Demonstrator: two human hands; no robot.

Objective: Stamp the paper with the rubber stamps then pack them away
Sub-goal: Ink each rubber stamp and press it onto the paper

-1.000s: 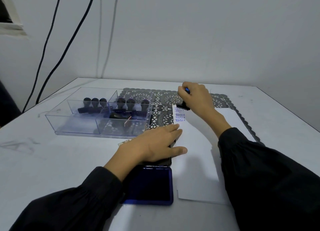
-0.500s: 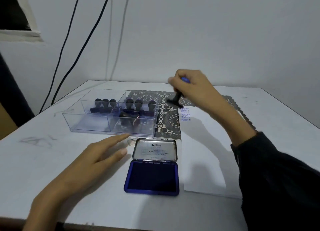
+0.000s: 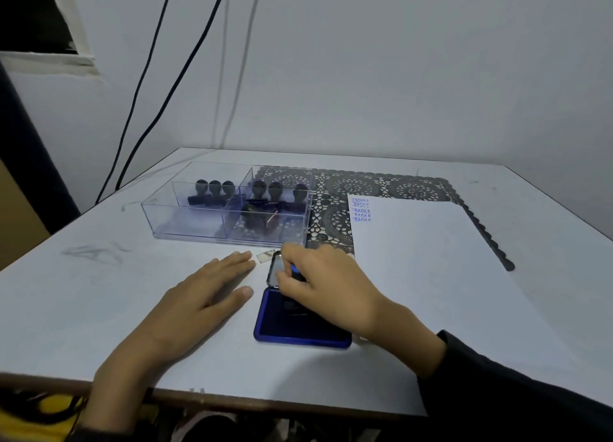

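My right hand [image 3: 326, 289] grips a black rubber stamp [image 3: 295, 271] with a blue tip and holds it down on the open blue ink pad [image 3: 300, 330] near the table's front. Most of the stamp is hidden by my fingers. My left hand [image 3: 205, 295] lies flat on the table just left of the pad, fingers straight. The white paper [image 3: 428, 259] lies to the right, with several blue "FRAGILE" prints [image 3: 361, 209] stacked at its far left corner. A clear divided box [image 3: 199, 231] behind the pad holds several black stamps [image 3: 215, 191].
A dark lace mat [image 3: 335, 216] lies under the paper and the box's right end. A small scrap [image 3: 265, 256] lies beside the pad's lid. Black cables [image 3: 146, 86] hang on the wall at the back left. The table's front edge [image 3: 265, 402] is close to me.
My right hand has brought the stamp from the paper's far corner down and back onto the ink pad. My left hand left the pad and now lies flat beside it.
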